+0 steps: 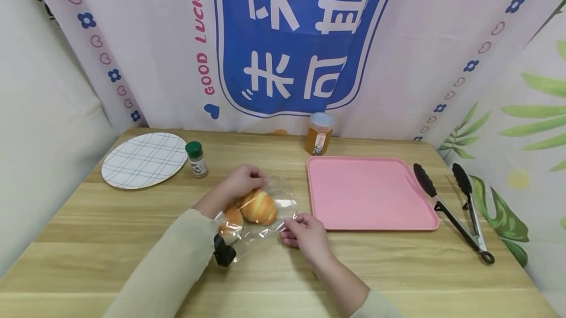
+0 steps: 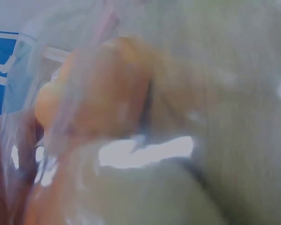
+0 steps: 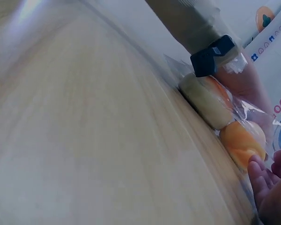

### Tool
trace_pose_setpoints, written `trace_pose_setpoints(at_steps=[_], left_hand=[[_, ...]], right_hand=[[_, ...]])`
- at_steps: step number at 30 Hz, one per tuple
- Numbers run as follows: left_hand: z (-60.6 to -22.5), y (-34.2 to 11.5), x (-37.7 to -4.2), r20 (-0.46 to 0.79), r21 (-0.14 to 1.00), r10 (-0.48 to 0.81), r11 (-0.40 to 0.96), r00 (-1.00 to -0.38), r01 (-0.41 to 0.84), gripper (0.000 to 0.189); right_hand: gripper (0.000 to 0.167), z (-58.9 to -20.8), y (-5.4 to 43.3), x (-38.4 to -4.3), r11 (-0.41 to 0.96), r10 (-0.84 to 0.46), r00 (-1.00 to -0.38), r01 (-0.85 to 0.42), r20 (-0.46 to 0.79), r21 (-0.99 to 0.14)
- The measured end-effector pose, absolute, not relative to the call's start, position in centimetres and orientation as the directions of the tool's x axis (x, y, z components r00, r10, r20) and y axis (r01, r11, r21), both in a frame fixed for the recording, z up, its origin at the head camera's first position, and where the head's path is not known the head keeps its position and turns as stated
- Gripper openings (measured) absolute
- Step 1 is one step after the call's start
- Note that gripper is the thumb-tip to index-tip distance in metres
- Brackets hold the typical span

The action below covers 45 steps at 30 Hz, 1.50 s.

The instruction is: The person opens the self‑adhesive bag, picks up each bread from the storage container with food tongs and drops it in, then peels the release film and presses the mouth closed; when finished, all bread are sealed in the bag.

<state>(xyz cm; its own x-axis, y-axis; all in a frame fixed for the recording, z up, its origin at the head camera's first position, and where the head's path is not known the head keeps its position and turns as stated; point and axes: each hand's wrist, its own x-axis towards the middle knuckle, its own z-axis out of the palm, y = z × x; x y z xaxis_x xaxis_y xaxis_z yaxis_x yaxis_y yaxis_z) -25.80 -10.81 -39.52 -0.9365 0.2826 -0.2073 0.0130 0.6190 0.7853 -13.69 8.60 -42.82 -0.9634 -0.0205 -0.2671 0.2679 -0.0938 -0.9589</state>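
A clear plastic bag (image 1: 285, 203) lies on the table with a croissant (image 1: 259, 207) and a round-ended bun (image 1: 232, 220), brown on top and pale below, inside it. At the bag's far side, my left hand (image 1: 244, 180) holds the film with curled fingers beside the croissant. My right hand (image 1: 307, 239) pinches the bag's near right edge between thumb and fingers. Through shiny film, the left wrist view shows the blurred croissant (image 2: 103, 93) and bun (image 2: 126, 187) close up. The right wrist view has the bun (image 3: 203, 101) and croissant (image 3: 241, 143) side by side.
A pink tray (image 1: 371, 192) lies right of the bag, with black-tipped tongs (image 1: 455, 219) at its right side. Behind stands a honey-coloured jar (image 1: 319, 136). At left are a checked plate (image 1: 143, 160) and a green-capped shaker (image 1: 196, 159). A printed cloth (image 1: 177, 52) hangs behind the table.
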Motion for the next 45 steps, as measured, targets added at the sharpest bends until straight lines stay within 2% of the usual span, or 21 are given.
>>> trace_pose_setpoints(at_steps=[4, 7, 13, 21, 26, 31, 34, 37, 41, 45], left_hand=[[-38.8, -11.4, -25.0, -0.166, 0.881, 0.213, 0.47, -0.963, -0.048, 0.024], [-38.0, -11.9, -24.0, -0.123, 0.918, 0.172, 0.393, -0.977, -0.046, 0.026], [-36.6, -12.8, -20.9, -0.009, 0.965, 0.096, 0.263, -0.995, 0.017, 0.029], [-34.2, -12.4, -17.2, 0.125, 0.988, 0.056, 0.081, -0.991, 0.129, 0.022], [-33.4, -11.5, -15.7, 0.215, 0.974, 0.036, 0.06, -0.976, 0.217, 0.015], [-33.0, -10.2, -15.4, 0.329, 0.928, 0.082, 0.157, -0.941, 0.338, 0.013], [-33.3, -10.0, -15.6, 0.367, 0.909, 0.076, 0.181, -0.927, 0.374, 0.011], [-33.8, -10.4, -15.7, 0.35, 0.928, 0.001, 0.136, -0.937, 0.347, 0.011], [-34.3, -11.1, -15.7, 0.28, 0.96, -0.092, 0.048, -0.956, 0.277, 0.015], [-34.4, -11.7, -15.6, 0.19, 0.98, -0.124, -0.04, -0.974, 0.196, 0.012]], right_hand=[[0.009, -42.0, 9.2, -14.2, -0.079, 0.029, -0.977, 0.21, -0.213, -0.974], [0.011, -40.9, 10.0, -14.7, -0.038, 0.062, -0.987, 0.148, -0.15, -0.988], [0.015, -37.9, 11.7, -15.2, 0.089, 0.093, -0.996, 0.022, -0.014, -0.996], [0.013, -35.3, 13.0, -14.6, 0.118, 0.07, -0.969, -0.226, 0.236, -0.967], [0.009, -34.3, 12.5, -14.2, 0.134, 0.05, -0.935, -0.342, 0.351, -0.93], [0.007, -33.9, 11.5, -14.4, 0.216, -0.025, -0.894, -0.442, 0.448, -0.871], [0.007, -33.8, 11.5, -14.7, 0.262, -0.029, -0.893, -0.441, 0.45, -0.858], [0.008, -33.8, 12.1, -15.1, 0.266, 0.034, -0.923, -0.362, 0.384, -0.893], [0.01, -33.8, 13.2, -15.8, 0.172, 0.09, -0.963, -0.235, 0.253, -0.957], [0.007, -33.6, 13.9, -16.4, 0.056, 0.061, -0.979, -0.19, 0.194, -0.98]])
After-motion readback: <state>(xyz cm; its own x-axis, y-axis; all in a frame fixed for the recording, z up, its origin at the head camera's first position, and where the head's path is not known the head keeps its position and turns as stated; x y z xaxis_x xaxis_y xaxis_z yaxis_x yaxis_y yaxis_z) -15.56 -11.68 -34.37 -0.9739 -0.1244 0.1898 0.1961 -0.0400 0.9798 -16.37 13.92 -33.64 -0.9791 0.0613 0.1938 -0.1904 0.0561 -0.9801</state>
